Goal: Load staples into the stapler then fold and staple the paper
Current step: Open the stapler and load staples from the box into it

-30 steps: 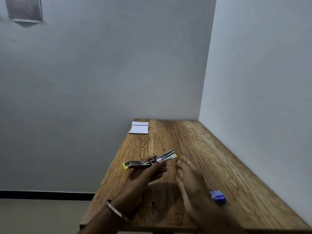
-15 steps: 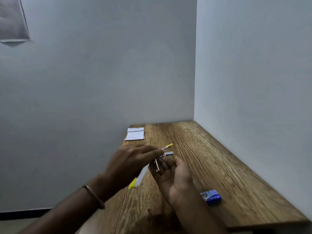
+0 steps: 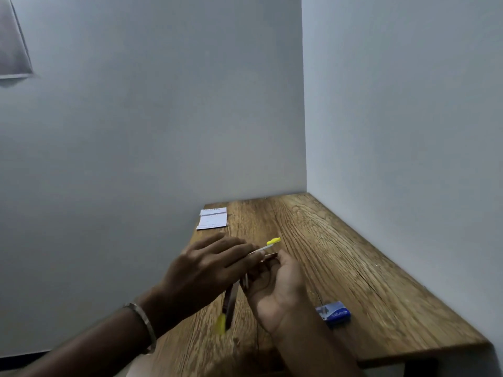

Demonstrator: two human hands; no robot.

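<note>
My left hand (image 3: 209, 268) grips a metal stapler (image 3: 230, 303) with yellow ends, held above the wooden table (image 3: 340, 268). One yellow tip (image 3: 273, 241) pokes out past my fingers and the other hangs low near the table. My right hand (image 3: 275, 287) is palm-up right beside it, fingers curled against the stapler's open metal part. Whether that hand holds staples is hidden. A folded white paper (image 3: 212, 219) lies at the table's far left corner. A small blue staple box (image 3: 333, 314) sits on the table to the right of my right wrist.
The table stands in a corner, with grey walls behind it and along its right side. Its left edge drops to the floor. A grey panel (image 3: 12, 50) hangs on the wall at the upper left.
My left hand lifted the stapler off the table and turned it steeply, one end now pointing down. My right hand flipped palm-up and closed in against the stapler.
</note>
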